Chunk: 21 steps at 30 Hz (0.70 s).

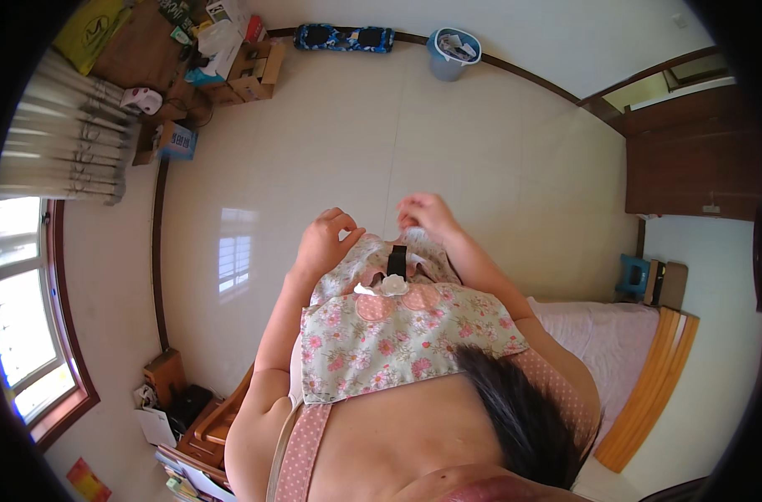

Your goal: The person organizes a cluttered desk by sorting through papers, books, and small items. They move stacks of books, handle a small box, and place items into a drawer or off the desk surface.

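Note:
A floral apron [381, 350] with pink dotted straps hangs on my front. White trim, round pink dotted patches and a short black strap [397, 262] show at its middle. My left hand [326, 239] is at the apron's far left edge. Its fingers curl in toward the thumb, and the fingertips come close to the cloth. Across a small gap, my right hand [429, 216] is over the far right edge, its fingers bent inward and slightly blurred. What either hand pinches, if anything, is too small or hidden to make out.
Pale floor tiles [523, 159] spread ahead. By the far wall are a blue hoverboard [343, 38] and a blue bin [453, 57] with rubbish. Cardboard boxes [255, 74] stand far left, near a curtain [59, 134]. A bed [594, 335] with a wooden rail lies to my right.

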Each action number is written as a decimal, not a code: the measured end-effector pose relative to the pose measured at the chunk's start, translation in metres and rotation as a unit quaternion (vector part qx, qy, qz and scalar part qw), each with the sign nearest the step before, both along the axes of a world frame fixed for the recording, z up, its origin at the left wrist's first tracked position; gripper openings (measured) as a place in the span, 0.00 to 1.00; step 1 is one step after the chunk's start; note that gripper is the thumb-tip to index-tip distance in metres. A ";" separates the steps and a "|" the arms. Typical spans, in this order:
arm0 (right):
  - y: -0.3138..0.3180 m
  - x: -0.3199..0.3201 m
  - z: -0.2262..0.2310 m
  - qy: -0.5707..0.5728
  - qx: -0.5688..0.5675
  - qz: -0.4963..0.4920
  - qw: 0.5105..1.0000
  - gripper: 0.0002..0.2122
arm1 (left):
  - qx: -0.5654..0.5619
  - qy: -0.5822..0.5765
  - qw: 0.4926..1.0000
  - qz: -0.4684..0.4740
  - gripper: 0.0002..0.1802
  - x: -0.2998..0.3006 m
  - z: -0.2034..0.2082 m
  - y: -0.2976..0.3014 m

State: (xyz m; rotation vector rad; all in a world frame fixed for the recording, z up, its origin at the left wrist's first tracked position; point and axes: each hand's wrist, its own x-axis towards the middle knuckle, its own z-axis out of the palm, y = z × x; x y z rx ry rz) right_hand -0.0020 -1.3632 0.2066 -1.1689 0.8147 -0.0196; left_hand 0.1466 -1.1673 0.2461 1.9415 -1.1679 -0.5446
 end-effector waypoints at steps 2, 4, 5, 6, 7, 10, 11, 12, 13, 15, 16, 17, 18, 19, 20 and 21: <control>-0.079 0.023 -0.003 -0.015 -0.049 -0.098 0.994 0.05 | -0.005 -0.009 1.000 0.015 0.08 0.028 0.006 -0.041; -0.151 0.036 -0.008 -0.031 -0.063 -0.172 0.983 0.04 | -0.018 -0.029 0.999 0.028 0.07 0.042 -0.001 -0.060; -0.158 0.022 -0.019 -0.029 -0.029 -0.220 0.975 0.04 | 0.017 0.001 0.999 0.047 0.07 0.026 -0.006 -0.043; -0.201 0.030 -0.017 -0.033 -0.038 -0.249 0.967 0.03 | 0.029 0.014 0.997 0.066 0.07 0.029 -0.003 -0.055; -0.240 0.038 -0.020 -0.032 -0.045 -0.279 0.959 0.03 | 0.044 0.030 0.995 0.084 0.07 0.033 -0.003 -0.064; -0.359 0.087 -0.016 -0.026 -0.088 -0.309 0.947 0.03 | 0.058 0.045 0.982 0.171 0.06 0.051 -0.010 -0.092; -0.393 0.105 -0.017 -0.009 -0.099 -0.321 0.942 0.03 | 0.068 0.048 0.976 0.201 0.06 0.056 -0.012 -0.102; -0.431 0.130 -0.024 -0.002 -0.098 -0.334 0.937 0.03 | 0.081 0.070 0.966 0.237 0.06 0.063 -0.015 -0.117; -0.463 0.147 -0.034 0.003 -0.097 -0.350 0.932 0.03 | 0.094 0.088 0.954 0.271 0.06 0.063 -0.016 -0.126; -0.546 0.187 -0.050 0.005 -0.107 -0.335 0.936 0.02 | 0.120 0.125 0.935 0.308 0.06 0.075 -0.010 -0.166; -0.575 0.206 -0.058 0.005 -0.111 -0.330 0.937 0.01 | 0.138 0.143 0.929 0.313 0.06 0.081 -0.006 -0.183; -0.601 0.223 -0.068 0.013 -0.115 -0.348 0.930 0.01 | 0.157 0.161 0.922 0.316 0.06 0.089 -0.001 -0.200; -0.622 0.242 -0.077 0.020 -0.118 -0.360 0.925 0.01 | 0.173 0.164 0.924 0.300 0.06 0.094 0.004 -0.214; -0.647 0.259 -0.083 0.028 -0.124 -0.374 0.919 0.01 | 0.186 0.169 0.926 0.283 0.07 0.100 0.007 -0.233; -0.670 0.273 -0.088 0.046 -0.135 -0.377 0.915 0.01 | 0.199 0.174 0.928 0.263 0.07 0.107 0.008 -0.251; -0.690 0.287 -0.090 0.062 -0.147 -0.380 0.911 0.02 | 0.196 0.174 0.927 0.269 0.07 0.113 0.008 -0.266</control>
